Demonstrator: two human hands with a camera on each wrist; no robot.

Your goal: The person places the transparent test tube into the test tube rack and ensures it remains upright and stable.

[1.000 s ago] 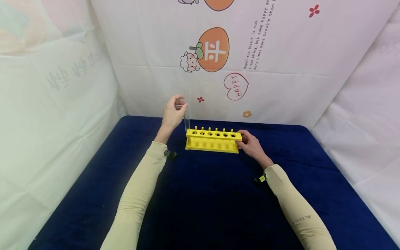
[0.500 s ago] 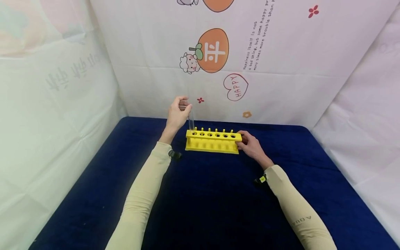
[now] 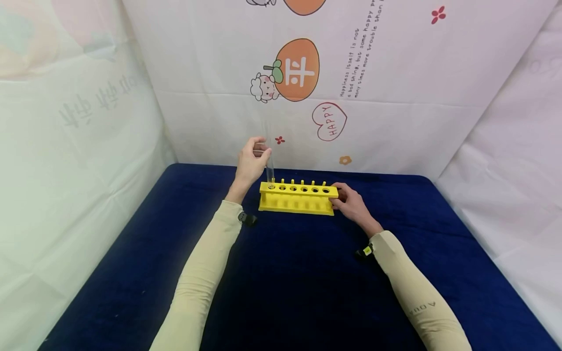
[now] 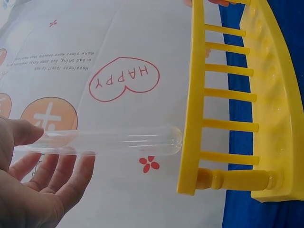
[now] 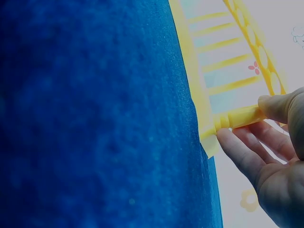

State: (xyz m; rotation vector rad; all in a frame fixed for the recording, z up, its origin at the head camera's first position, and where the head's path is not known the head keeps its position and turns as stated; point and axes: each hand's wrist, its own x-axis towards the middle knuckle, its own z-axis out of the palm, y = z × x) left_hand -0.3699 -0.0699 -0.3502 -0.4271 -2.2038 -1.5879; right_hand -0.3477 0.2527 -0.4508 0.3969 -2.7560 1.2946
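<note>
My left hand [image 3: 251, 163] pinches a clear glass test tube [image 4: 137, 140] between thumb and fingers. The tube stands nearly upright in the head view, its rounded lower end right at the leftmost hole of a yellow test tube rack [image 3: 297, 211]. In the left wrist view that rounded end is close against the rack's upper plate [image 4: 191, 109]. At the rack's right end my right hand [image 3: 353, 202] grips the round end post [image 5: 244, 116], thumb on one side and fingers on the other. The other holes in the upper plate hold no tubes.
The rack stands on a dark blue cloth-covered table [image 3: 298, 278], toward its far edge. Behind it hangs a white printed curtain [image 3: 210, 112], with more white sheets on both sides. A row of yellow pegs [image 4: 230, 125] runs along the rack.
My left hand has moved slightly right with the test tube, bringing its lower end from beside the rack's left end to the leftmost hole. The right hand keeps its grip on the rack.
</note>
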